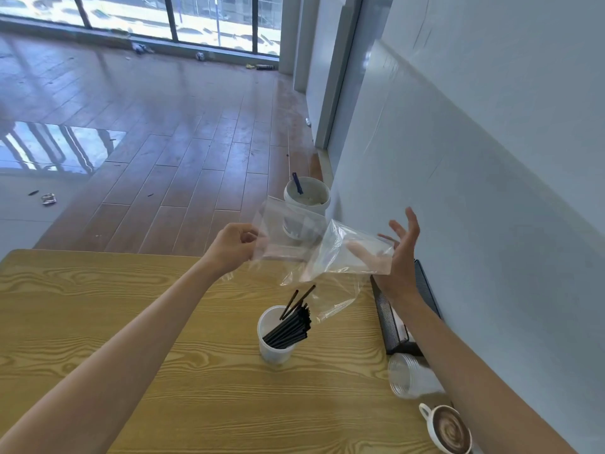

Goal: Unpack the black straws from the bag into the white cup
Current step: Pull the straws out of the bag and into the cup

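A white cup (272, 350) stands on the wooden table (131, 306) and holds a bundle of black straws (290, 326) leaning to the right. Above it hangs a clear plastic bag (322, 249), crumpled and see-through, with no straws visible inside. My left hand (230, 245) pinches the bag's left edge. My right hand (397, 253) is at the bag's right side, fingers spread and palm turned toward it, touching the plastic without closing on it.
A black mesh holder (397, 322) lies along the wall at the table's right edge. Near it lie stacked clear plastic cups (412, 376) and a mug of coffee (447, 429). A white bucket (306, 196) stands on the floor beyond the table.
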